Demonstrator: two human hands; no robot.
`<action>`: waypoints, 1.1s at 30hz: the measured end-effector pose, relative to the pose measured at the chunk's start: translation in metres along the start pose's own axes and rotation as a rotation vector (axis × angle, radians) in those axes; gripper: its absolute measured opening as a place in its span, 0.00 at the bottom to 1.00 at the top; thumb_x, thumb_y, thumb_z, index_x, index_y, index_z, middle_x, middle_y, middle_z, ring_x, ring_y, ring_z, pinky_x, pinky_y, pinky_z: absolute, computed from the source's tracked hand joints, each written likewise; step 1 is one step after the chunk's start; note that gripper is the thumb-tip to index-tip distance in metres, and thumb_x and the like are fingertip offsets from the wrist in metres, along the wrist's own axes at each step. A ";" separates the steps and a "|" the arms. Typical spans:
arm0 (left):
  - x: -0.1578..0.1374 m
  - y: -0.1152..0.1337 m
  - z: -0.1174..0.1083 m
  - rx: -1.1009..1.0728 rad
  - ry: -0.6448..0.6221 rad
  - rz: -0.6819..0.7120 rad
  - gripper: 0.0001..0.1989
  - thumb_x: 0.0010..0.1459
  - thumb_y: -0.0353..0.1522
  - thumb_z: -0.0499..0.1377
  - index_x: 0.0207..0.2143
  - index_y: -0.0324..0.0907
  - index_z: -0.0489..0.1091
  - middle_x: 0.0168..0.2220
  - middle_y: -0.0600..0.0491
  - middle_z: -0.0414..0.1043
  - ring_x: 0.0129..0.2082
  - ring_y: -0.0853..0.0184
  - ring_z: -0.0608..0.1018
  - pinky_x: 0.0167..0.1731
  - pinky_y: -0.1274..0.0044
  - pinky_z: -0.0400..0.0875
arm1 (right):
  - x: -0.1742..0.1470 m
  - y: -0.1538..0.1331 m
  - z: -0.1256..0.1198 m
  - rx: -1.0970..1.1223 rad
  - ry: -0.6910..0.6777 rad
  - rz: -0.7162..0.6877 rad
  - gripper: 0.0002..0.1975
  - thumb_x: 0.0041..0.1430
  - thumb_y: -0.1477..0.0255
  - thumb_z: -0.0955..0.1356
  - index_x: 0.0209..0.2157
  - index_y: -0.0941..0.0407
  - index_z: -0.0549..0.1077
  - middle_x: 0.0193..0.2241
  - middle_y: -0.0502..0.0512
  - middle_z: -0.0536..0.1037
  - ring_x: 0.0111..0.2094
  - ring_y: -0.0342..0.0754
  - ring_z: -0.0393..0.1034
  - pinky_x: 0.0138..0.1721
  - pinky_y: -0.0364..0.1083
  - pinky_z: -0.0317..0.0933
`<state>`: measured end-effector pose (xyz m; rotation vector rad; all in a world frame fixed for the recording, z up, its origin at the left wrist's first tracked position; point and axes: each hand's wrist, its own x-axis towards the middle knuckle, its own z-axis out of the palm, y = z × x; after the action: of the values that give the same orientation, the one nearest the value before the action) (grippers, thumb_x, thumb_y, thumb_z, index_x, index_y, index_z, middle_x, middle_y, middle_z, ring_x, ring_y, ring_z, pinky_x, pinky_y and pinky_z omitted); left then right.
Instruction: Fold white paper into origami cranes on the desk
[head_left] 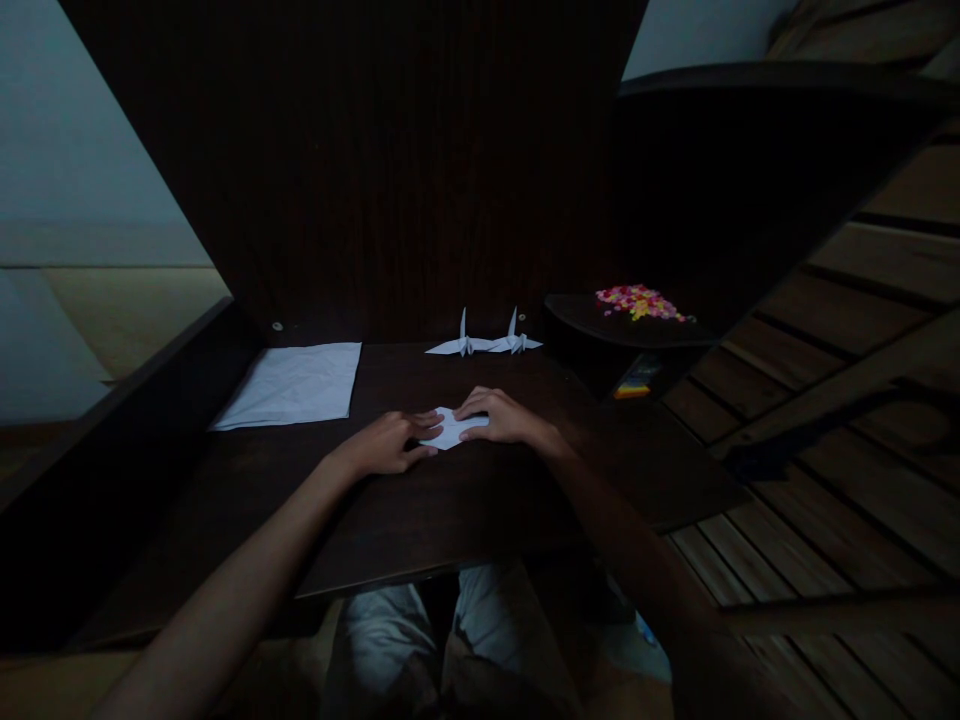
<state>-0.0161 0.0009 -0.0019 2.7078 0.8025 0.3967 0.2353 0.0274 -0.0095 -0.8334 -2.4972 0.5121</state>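
A small piece of folded white paper point(452, 430) lies on the dark wooden desk between my two hands. My left hand point(391, 443) grips its left side, with the fingers over the edge and the thumb lower down. On the right side, my right hand point(501, 415) holds the paper between curved fingers and a thumb. The paper's centre shows, while both its ends are partly covered by fingers. Just beyond my hands, two white origami cranes point(465, 346) stand side by side near the back panel, their wings touching or nearly so.
A stack of white paper sheets point(300, 383) lies at the desk's back left, beside a raised side board point(127, 400). To the right, a small corner shelf point(577, 312) bears a heap of small colourful pieces point(641, 300). A yellow-orange item point(632, 391) sits beneath it.
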 end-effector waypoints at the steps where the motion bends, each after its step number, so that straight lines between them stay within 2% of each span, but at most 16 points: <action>1: 0.000 0.000 0.001 0.008 0.008 0.003 0.19 0.60 0.38 0.56 0.52 0.41 0.70 0.57 0.45 0.65 0.57 0.60 0.68 0.57 0.69 0.62 | 0.000 -0.002 0.001 -0.014 -0.005 -0.018 0.17 0.48 0.66 0.74 0.41 0.56 0.78 0.38 0.57 0.79 0.41 0.50 0.70 0.44 0.48 0.62; 7: 0.002 -0.002 0.006 0.056 0.046 0.011 0.18 0.62 0.40 0.53 0.52 0.43 0.70 0.55 0.47 0.68 0.55 0.62 0.71 0.56 0.71 0.63 | 0.001 -0.009 0.001 -0.076 -0.022 -0.045 0.22 0.48 0.61 0.74 0.43 0.57 0.77 0.38 0.58 0.78 0.41 0.50 0.69 0.43 0.48 0.62; 13: 0.002 -0.002 0.008 0.124 0.051 0.024 0.21 0.62 0.42 0.52 0.52 0.42 0.69 0.55 0.47 0.68 0.56 0.63 0.70 0.57 0.72 0.62 | 0.002 -0.014 0.000 -0.163 -0.007 -0.014 0.20 0.52 0.63 0.72 0.45 0.58 0.76 0.38 0.59 0.78 0.40 0.50 0.70 0.42 0.47 0.63; 21: 0.002 -0.003 0.010 0.174 0.065 0.039 0.18 0.64 0.39 0.50 0.51 0.42 0.71 0.54 0.48 0.70 0.54 0.64 0.72 0.56 0.73 0.63 | 0.001 -0.009 0.005 -0.183 0.042 -0.030 0.13 0.57 0.68 0.70 0.43 0.57 0.77 0.38 0.57 0.79 0.39 0.49 0.72 0.42 0.47 0.64; 28: 0.003 -0.005 0.013 0.226 0.088 0.072 0.15 0.65 0.34 0.49 0.49 0.43 0.71 0.52 0.48 0.72 0.52 0.65 0.74 0.54 0.72 0.66 | 0.001 -0.010 0.002 -0.159 0.017 -0.049 0.16 0.51 0.63 0.73 0.41 0.57 0.77 0.38 0.58 0.79 0.40 0.50 0.71 0.42 0.47 0.64; 33: 0.004 -0.002 0.013 0.293 0.076 0.079 0.15 0.65 0.32 0.48 0.49 0.41 0.70 0.52 0.45 0.71 0.50 0.62 0.75 0.50 0.71 0.70 | 0.000 -0.010 0.004 -0.171 0.030 -0.038 0.14 0.55 0.66 0.70 0.42 0.57 0.77 0.40 0.57 0.79 0.41 0.49 0.72 0.44 0.48 0.64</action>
<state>-0.0093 0.0026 -0.0134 3.0201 0.8338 0.4319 0.2284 0.0189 -0.0076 -0.8481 -2.5505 0.2742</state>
